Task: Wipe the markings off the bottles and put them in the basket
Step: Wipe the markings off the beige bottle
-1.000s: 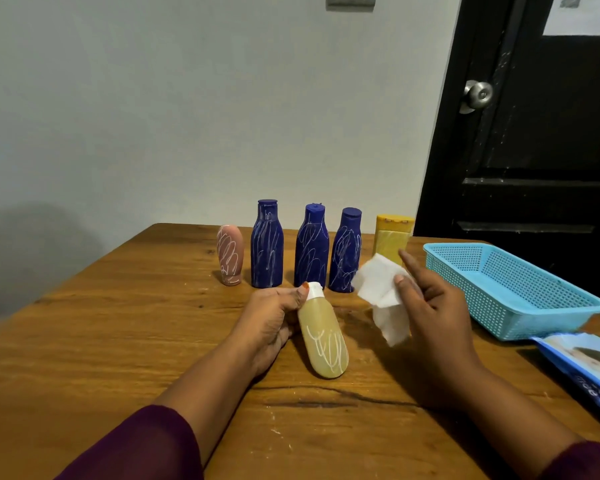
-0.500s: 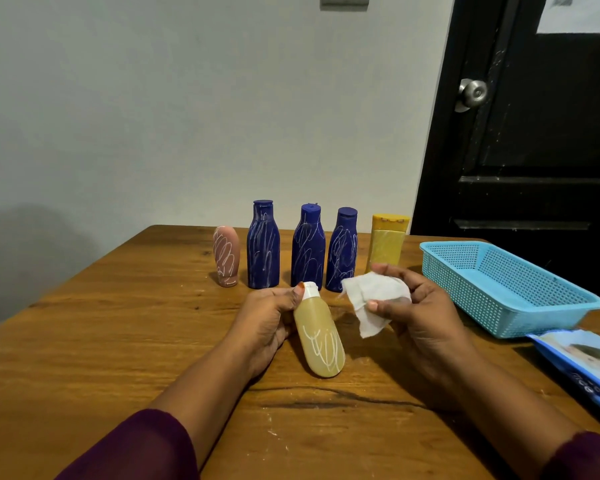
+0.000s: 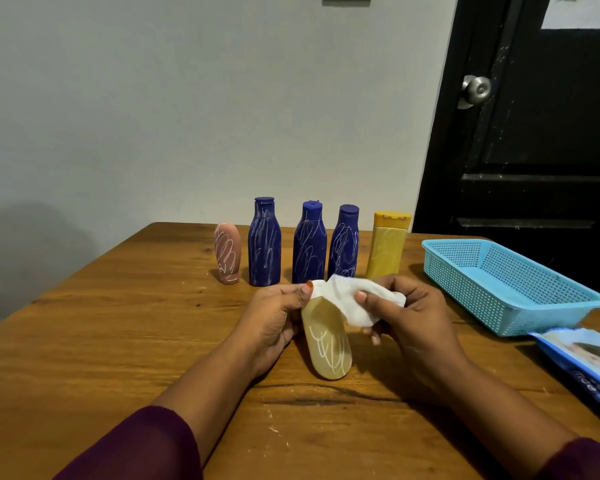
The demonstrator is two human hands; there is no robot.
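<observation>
With left hand [image 3: 274, 323], gripping the bottle [image 3: 326, 344] flat against the table [image 3: 118, 341] for steadiness; with right hand [image 3: 416, 327], pinching the wipe [image 3: 354, 303] onto its neck.

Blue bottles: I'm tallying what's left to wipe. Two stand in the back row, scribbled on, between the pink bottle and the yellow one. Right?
Not quite: the head view shows three blue bottles, not two. They do stand scribbled on between the pink bottle and the yellow bottle.
</observation>
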